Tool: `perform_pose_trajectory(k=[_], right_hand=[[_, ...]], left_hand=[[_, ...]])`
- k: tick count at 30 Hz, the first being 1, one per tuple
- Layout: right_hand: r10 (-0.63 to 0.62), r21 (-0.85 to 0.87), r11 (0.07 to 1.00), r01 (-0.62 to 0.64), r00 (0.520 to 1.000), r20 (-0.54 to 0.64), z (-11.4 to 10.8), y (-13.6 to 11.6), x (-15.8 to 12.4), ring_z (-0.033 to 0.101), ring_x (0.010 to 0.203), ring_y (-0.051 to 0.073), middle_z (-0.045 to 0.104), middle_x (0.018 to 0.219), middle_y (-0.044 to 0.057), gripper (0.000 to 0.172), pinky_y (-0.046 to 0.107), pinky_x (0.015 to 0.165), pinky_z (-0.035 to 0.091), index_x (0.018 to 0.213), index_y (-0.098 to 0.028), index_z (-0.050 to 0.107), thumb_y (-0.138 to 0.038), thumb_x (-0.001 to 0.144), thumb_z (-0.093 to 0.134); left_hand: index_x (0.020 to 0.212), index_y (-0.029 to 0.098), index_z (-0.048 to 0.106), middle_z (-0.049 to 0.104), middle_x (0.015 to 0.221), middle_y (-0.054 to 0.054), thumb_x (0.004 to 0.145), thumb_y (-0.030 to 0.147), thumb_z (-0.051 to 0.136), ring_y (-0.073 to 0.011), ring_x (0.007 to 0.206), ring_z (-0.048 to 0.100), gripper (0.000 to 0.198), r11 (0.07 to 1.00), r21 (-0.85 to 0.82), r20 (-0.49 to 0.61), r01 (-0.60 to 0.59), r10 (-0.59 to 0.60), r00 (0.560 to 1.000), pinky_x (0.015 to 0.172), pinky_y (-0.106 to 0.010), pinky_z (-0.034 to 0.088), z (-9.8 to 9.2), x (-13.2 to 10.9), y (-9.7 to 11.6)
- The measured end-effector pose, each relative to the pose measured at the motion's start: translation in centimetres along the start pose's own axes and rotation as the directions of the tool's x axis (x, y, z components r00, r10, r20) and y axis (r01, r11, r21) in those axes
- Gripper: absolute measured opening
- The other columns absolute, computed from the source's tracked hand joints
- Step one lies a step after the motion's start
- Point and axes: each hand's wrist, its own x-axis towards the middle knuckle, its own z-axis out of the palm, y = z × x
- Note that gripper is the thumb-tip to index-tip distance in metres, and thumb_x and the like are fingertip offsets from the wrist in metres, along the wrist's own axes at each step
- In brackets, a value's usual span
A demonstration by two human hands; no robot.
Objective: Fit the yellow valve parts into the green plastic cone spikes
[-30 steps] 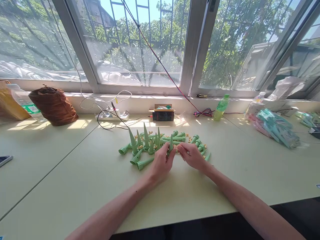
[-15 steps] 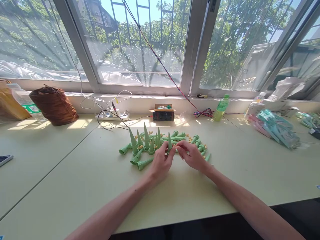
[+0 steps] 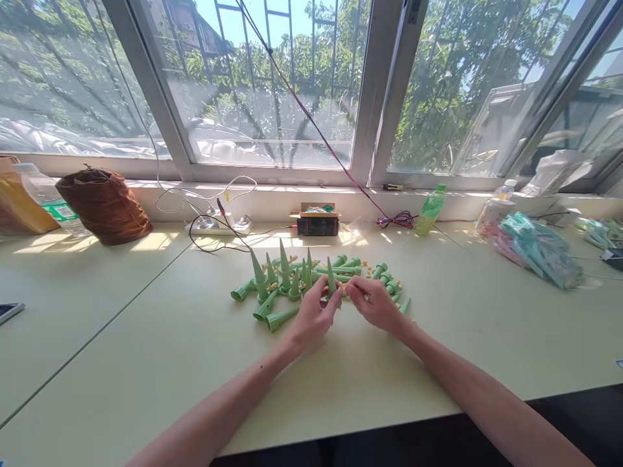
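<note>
My left hand (image 3: 318, 310) is closed around the lower part of a green plastic watering spike (image 3: 331, 275), whose tapered point faces up. Just right of it, my right hand (image 3: 374, 301) has its fingers pinched together; whatever is between them is too small to make out. A small gap separates the two hands. More green spikes (image 3: 283, 266) stand upright to the left, and several hollow green pieces (image 3: 282, 319) lie on their sides around them. Small tan plastic pieces (image 3: 366, 264) are scattered among the green parts, some behind my hands.
Along the back of the pale table (image 3: 195, 363) are a black box (image 3: 317, 226), a power strip (image 3: 219, 224) with cables and a green bottle (image 3: 431, 209). A brown leather bag (image 3: 104, 206) stands at left. Plastic packets (image 3: 540, 250) lie at right.
My right hand has shifted slightly right, away from the spike, its fingers still pinched. My left hand keeps the spike upright in nearly the same place.
</note>
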Motion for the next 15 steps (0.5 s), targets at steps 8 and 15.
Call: perform_pose_trajectory(k=[8,15], right_hand=[[-0.017,-0.051,0.999,0.016,1.000,-0.013,0.11,0.18,-0.11,0.028,0.052,0.011,0.035,0.056,-0.005,0.043,0.027,0.051,0.025,0.063,-0.020,0.036,-0.039,0.101,0.041],[0.031,0.021,0.999,-0.032,0.998,0.059,0.01,-0.14,-0.14,0.038,0.051,0.012,0.045,0.058,-0.004,0.032,0.027,0.052,0.033,0.079,-0.021,0.051,-0.041,0.102,0.041]], left_hand=[[0.093,0.018,0.051,0.053,0.081,0.000,0.094,0.044,0.054,-0.0104,0.069,0.052,0.026,1.000,0.008,-0.005,0.002,-0.002,1.000,0.047,-0.016,0.042,0.04,0.03,-0.03],[0.088,0.017,0.049,0.048,0.077,0.001,0.088,0.049,0.060,-0.0099,0.063,0.051,0.034,0.979,-0.168,-0.018,0.111,-0.116,0.993,0.039,-0.016,0.040,0.09,0.22,0.71]])
